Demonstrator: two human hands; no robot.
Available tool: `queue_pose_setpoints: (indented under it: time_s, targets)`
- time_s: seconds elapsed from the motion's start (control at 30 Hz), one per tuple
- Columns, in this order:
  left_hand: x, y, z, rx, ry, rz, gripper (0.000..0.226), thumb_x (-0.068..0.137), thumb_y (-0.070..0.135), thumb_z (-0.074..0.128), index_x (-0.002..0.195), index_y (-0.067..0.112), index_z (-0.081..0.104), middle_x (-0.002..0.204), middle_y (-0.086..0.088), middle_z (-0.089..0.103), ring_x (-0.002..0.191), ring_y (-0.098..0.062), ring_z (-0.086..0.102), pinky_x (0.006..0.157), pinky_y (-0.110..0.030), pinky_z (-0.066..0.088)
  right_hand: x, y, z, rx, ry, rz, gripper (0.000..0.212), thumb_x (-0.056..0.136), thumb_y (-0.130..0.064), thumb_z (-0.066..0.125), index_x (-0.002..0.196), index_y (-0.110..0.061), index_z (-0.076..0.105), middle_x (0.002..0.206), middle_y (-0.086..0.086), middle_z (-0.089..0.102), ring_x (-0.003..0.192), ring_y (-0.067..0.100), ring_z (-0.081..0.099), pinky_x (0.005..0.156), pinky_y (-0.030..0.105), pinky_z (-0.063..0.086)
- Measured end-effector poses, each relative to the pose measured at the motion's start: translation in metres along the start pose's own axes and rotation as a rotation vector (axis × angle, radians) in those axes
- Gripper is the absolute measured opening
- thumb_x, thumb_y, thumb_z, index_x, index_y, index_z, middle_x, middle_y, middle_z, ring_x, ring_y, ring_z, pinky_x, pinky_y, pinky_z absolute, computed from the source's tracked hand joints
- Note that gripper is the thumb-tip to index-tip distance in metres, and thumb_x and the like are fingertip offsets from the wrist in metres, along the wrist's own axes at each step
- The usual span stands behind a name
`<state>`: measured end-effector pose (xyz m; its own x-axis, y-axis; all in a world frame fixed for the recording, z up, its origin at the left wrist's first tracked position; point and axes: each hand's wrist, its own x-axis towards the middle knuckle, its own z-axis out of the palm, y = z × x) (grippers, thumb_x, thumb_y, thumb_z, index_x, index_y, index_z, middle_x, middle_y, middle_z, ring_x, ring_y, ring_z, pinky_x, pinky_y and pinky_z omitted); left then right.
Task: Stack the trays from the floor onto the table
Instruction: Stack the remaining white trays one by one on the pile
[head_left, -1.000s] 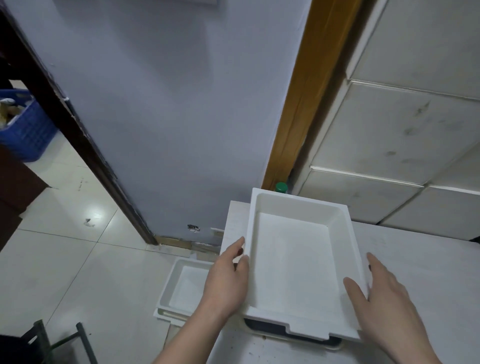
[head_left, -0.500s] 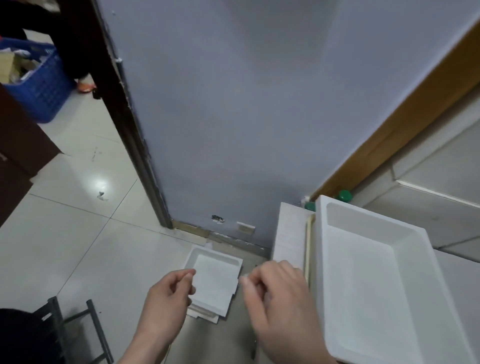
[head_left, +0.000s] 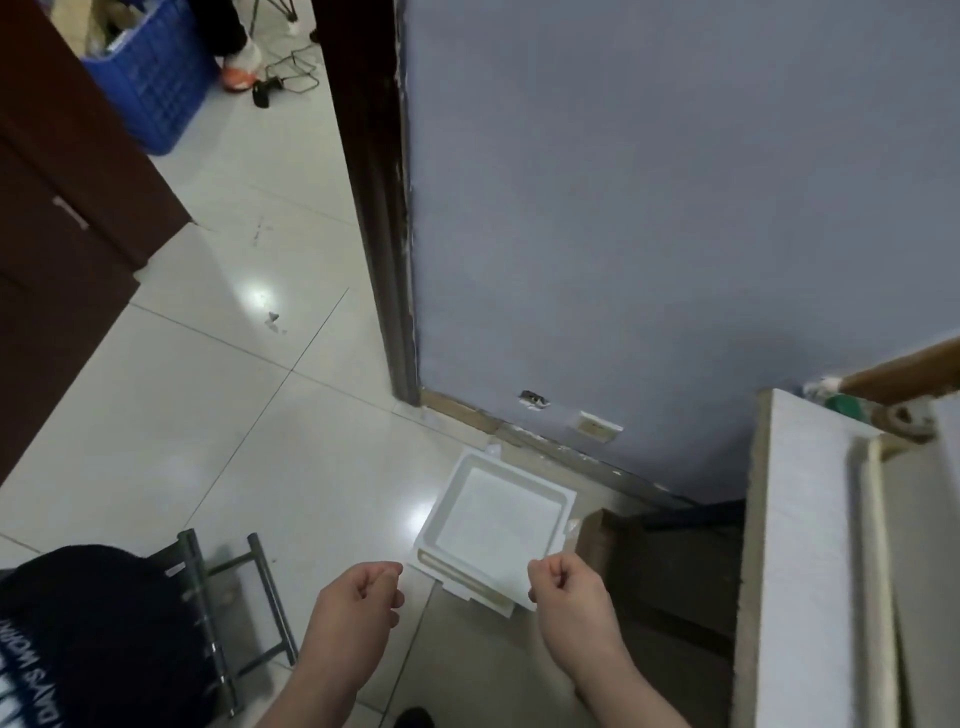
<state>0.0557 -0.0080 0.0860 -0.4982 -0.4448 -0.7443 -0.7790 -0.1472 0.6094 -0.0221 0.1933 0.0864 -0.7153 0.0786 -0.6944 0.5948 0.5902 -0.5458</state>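
Note:
A white tray (head_left: 496, 525) lies on the floor near the wall, on top of another white tray whose edge sticks out below it. My left hand (head_left: 358, 605) hovers above the floor left of the trays, fingers curled with nothing in them. My right hand (head_left: 569, 597) hovers over the trays' near right corner, fingers also curled and empty. At the right edge the white table (head_left: 800, 545) shows, with the rim of a white tray (head_left: 872, 519) resting on it.
A metal stool frame (head_left: 234, 597) and a dark bag (head_left: 88, 634) stand at the lower left. A blue crate (head_left: 150, 73) and a dark brown cabinet (head_left: 62, 218) are at the upper left beyond the door frame (head_left: 379, 208). A cardboard box (head_left: 660, 566) sits under the table.
Both hands left the tray on the table and swung left and down toward the floor trays. The view turned left; the floor trays are now centred between my hands.

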Motion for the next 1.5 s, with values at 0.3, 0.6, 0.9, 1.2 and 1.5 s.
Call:
queue_pose_setpoints:
  time_s: [0.3, 0.6, 0.9, 1.2, 1.5]
  targets:
    - [0.095, -0.057, 0.032, 0.022, -0.031, -0.116, 0.021, 0.102, 0.025, 0.055, 0.109, 0.015, 0.072, 0.093, -0.007, 0.074, 0.078, -0.019, 0.068, 0.066, -0.030, 0.048, 0.098, 0.063, 0.051, -0.086, 0.046, 0.187, 0.024, 0.097, -0.026, 0.056, 0.077, -0.012, 0.058, 0.089, 0.012, 0.073, 0.075, 0.024, 0.061, 0.071, 0.036, 0.052]
    - [0.170, -0.098, 0.072, -0.017, -0.074, -0.236, 0.023, 0.102, 0.023, 0.054, 0.111, 0.011, 0.071, 0.095, -0.009, 0.072, 0.079, -0.020, 0.066, 0.071, -0.031, 0.050, 0.189, 0.102, 0.081, -0.141, 0.068, 0.227, 0.026, 0.097, -0.031, 0.054, 0.091, -0.008, 0.065, 0.092, 0.009, 0.072, 0.088, 0.031, 0.068, 0.084, 0.043, 0.059]
    - [0.224, -0.137, 0.109, -0.107, -0.076, -0.314, 0.019, 0.101, 0.016, 0.054, 0.096, 0.007, 0.070, 0.085, -0.011, 0.068, 0.075, -0.022, 0.061, 0.070, -0.032, 0.049, 0.259, 0.148, 0.092, -0.228, 0.113, 0.266, 0.023, 0.097, -0.030, 0.052, 0.105, -0.010, 0.061, 0.082, -0.001, 0.057, 0.080, 0.026, 0.059, 0.072, 0.032, 0.046]
    - [0.239, -0.169, 0.139, -0.184, -0.104, -0.405, 0.015, 0.101, 0.011, 0.054, 0.098, 0.009, 0.068, 0.085, -0.010, 0.064, 0.076, -0.020, 0.059, 0.066, -0.027, 0.050, 0.297, 0.195, 0.096, 0.052, 0.163, 0.474, 0.057, 0.094, -0.033, 0.059, 0.142, -0.002, 0.049, 0.138, 0.019, 0.059, 0.119, 0.042, 0.060, 0.094, 0.043, 0.050]
    - [0.251, -0.183, 0.150, -0.242, -0.111, -0.451, 0.021, 0.102, 0.015, 0.054, 0.111, 0.005, 0.070, 0.085, -0.009, 0.067, 0.073, -0.018, 0.062, 0.065, -0.026, 0.053, 0.299, 0.202, 0.109, 0.335, 0.079, 0.592, 0.049, 0.105, -0.018, 0.056, 0.150, -0.004, 0.045, 0.144, 0.015, 0.056, 0.101, 0.029, 0.063, 0.071, 0.036, 0.051]
